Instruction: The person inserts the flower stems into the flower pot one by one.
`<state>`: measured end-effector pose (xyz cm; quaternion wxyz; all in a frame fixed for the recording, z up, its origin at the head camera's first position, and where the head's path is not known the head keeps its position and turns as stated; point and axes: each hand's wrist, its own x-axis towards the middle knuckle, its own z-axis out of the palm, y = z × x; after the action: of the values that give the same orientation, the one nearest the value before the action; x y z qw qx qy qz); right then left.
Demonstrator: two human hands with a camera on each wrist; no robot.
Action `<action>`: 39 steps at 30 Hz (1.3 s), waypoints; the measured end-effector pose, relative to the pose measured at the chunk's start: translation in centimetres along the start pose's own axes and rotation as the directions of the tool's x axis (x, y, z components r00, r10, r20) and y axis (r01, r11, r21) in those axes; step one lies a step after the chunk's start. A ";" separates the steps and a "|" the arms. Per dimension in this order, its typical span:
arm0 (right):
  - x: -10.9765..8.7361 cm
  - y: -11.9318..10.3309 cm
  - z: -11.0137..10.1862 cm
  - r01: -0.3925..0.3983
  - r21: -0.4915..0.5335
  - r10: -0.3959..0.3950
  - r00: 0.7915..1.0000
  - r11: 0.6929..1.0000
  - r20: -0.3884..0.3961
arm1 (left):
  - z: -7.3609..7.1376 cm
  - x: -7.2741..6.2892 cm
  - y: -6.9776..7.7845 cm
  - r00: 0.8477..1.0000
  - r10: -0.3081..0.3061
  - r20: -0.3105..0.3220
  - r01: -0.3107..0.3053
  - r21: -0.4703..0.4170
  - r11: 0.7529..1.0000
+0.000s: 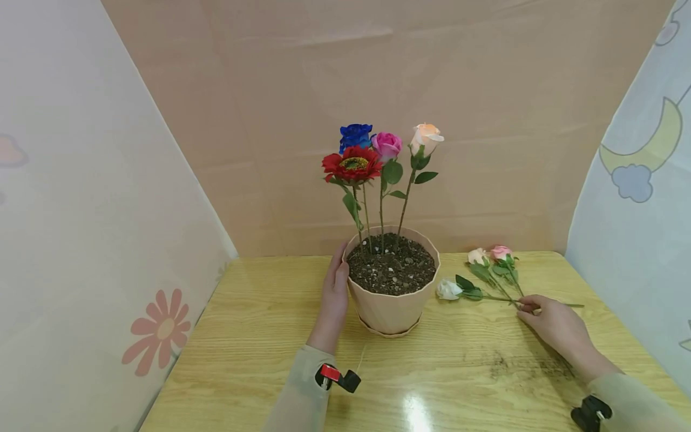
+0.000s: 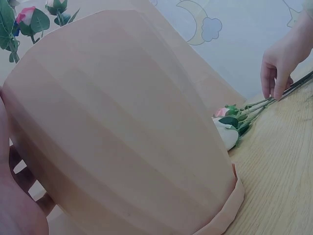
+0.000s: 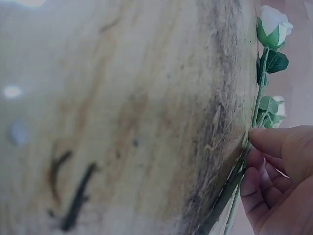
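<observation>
A beige ribbed flowerpot [image 1: 393, 309] full of dark soil stands on a matching saucer. Upright in the soil are a red daisy-like flower [image 1: 353, 165], a blue rose [image 1: 355, 137], a magenta rose [image 1: 387, 146] and a peach rose [image 1: 426, 139]. My left hand [image 1: 336, 291] rests against the pot's left side, fingers spread along its wall. At right, a white rose [image 1: 449, 290], a cream rose [image 1: 477, 257] and a pink rose [image 1: 502, 252] lie with crossing stems. My right hand [image 1: 556, 324] pinches at these stems [image 3: 253, 117]; which one is unclear.
Dark soil smudges [image 1: 531, 365] mark the wooden table [image 1: 259, 336] below my right hand. A tan backdrop [image 1: 281, 132] rises behind the table. Patterned white panels stand at the left [image 1: 70, 240] and right [image 1: 642, 240].
</observation>
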<state>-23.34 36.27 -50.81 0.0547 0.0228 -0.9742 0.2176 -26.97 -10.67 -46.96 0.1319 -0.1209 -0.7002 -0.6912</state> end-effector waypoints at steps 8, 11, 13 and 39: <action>0.0 0.0 0.1 -0.005 -0.012 0.005 0.999 1.000 0.043 | 0.1 -0.1 -0.1 1.000 -0.008 0.003 0.008 -0.023 1.000; -0.1 -0.1 0.1 -0.005 -0.018 0.006 0.999 1.000 0.046 | 0.2 -0.1 -0.1 1.000 -0.007 0.005 0.007 -0.022 1.000; -0.1 -0.2 0.1 -0.006 -0.019 0.007 0.998 1.000 0.055 | 0.3 -0.1 0.0 1.000 -0.010 0.005 0.010 -0.018 1.000; -0.8 -3.3 -0.4 0.037 0.095 -0.019 0.982 0.995 -0.190 | 0.2 -0.1 0.2 1.000 -0.002 -0.003 0.002 -0.039 0.999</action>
<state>-22.27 33.47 -49.20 0.1488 0.0184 -0.9523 0.2657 -26.81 -10.50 -46.78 0.1299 -0.1214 -0.6866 -0.7050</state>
